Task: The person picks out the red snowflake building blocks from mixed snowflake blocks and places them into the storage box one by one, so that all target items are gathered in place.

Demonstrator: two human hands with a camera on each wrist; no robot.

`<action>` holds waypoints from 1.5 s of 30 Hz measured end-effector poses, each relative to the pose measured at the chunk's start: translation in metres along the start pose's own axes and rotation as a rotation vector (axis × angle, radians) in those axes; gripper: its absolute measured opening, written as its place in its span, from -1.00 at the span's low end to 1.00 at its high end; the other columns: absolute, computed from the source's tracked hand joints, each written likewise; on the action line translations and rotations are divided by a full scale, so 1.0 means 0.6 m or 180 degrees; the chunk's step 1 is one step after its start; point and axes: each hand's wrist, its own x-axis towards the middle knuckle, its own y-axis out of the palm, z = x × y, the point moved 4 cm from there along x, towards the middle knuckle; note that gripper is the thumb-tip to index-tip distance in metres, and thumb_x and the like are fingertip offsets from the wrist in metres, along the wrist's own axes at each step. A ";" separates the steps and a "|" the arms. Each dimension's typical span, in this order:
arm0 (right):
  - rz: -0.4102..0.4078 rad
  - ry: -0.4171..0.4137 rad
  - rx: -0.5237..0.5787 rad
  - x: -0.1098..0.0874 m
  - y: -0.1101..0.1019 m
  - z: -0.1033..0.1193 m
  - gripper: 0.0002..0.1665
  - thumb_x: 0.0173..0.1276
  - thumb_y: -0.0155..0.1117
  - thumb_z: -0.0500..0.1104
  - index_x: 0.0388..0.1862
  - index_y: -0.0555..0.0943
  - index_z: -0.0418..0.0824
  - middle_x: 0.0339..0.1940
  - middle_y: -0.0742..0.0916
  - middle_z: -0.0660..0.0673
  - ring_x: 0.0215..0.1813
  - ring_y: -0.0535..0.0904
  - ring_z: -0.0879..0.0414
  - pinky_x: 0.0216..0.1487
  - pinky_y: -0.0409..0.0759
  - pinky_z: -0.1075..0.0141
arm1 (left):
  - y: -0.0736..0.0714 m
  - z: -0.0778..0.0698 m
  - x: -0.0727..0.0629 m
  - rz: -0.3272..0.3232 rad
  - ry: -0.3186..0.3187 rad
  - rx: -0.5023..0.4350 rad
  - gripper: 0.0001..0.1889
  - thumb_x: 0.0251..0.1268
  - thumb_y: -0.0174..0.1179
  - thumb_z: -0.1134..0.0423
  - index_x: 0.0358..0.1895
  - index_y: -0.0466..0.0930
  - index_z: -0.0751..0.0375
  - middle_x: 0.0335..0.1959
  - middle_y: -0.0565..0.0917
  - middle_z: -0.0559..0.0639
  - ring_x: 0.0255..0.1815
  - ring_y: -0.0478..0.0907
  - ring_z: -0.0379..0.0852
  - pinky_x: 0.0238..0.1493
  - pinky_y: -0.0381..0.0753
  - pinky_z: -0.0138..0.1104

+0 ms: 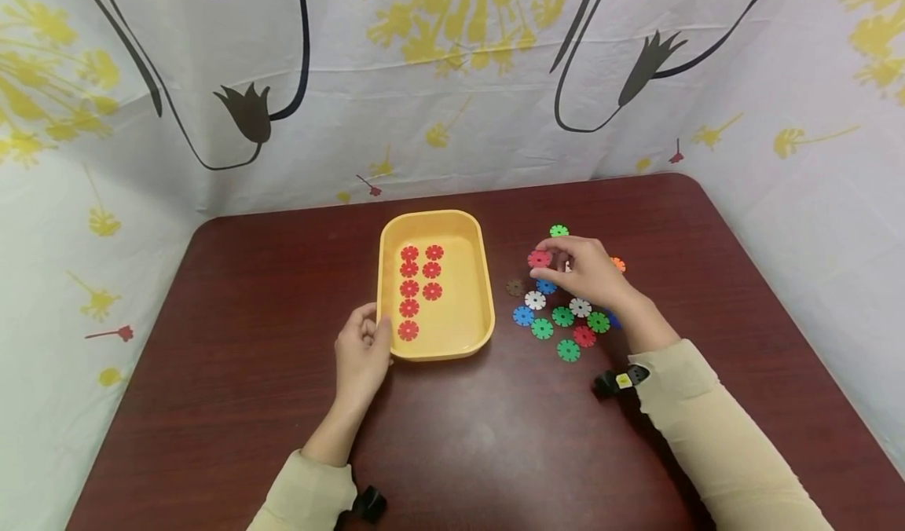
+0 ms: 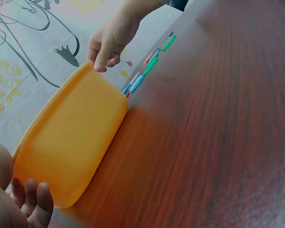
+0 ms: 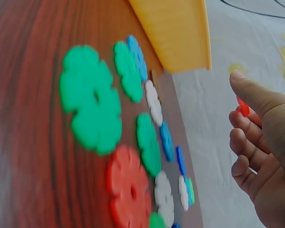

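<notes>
My left hand point(image 1: 362, 358) grips the near left edge of a yellow plastic tray point(image 1: 463, 280), thumb at the rim and fingers along the outer wall. Inside the tray lie several red notched plastic discs point(image 1: 408, 288) in two columns on its left side. My right hand point(image 1: 592, 272) pinches a red notched disc point(image 1: 540, 259) between thumb and index finger, above the loose discs right of the tray. In the right wrist view only a small part of that red disc point(image 3: 243, 108) shows behind the thumb.
Loose notched discs in green point(image 1: 569, 350), blue point(image 1: 523, 316), white point(image 1: 535, 300), brown point(image 1: 515, 287) and orange point(image 1: 618, 265) lie on the dark red table point(image 1: 269, 303). Another red disc point(image 1: 584, 336) is among them. A patterned cloth point(image 1: 424, 146) hangs behind the table.
</notes>
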 end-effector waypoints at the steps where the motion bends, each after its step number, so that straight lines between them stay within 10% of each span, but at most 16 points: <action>1: 0.0030 0.0005 0.0024 0.003 0.003 0.003 -0.58 0.22 0.57 -0.09 0.00 0.70 -0.24 -0.50 0.63 0.02 -0.47 0.48 0.15 -0.52 0.42 0.32 | 0.000 0.000 0.000 0.0004 -0.0004 0.0001 -0.67 0.47 0.16 0.29 0.20 0.54 0.33 -0.56 0.53 0.06 -0.73 0.47 -0.12 -0.71 0.53 -0.36; 45: 0.0501 -0.0583 0.0509 0.083 0.106 0.145 -0.61 0.19 0.59 -0.13 -0.05 0.69 -0.24 -0.24 0.67 -0.05 -0.19 0.57 0.02 -0.20 0.60 0.19 | -0.001 0.001 0.000 0.0015 -0.0028 -0.0043 -0.67 0.47 0.15 0.30 0.21 0.53 0.33 -0.55 0.53 0.06 -0.72 0.48 -0.15 -0.70 0.54 -0.37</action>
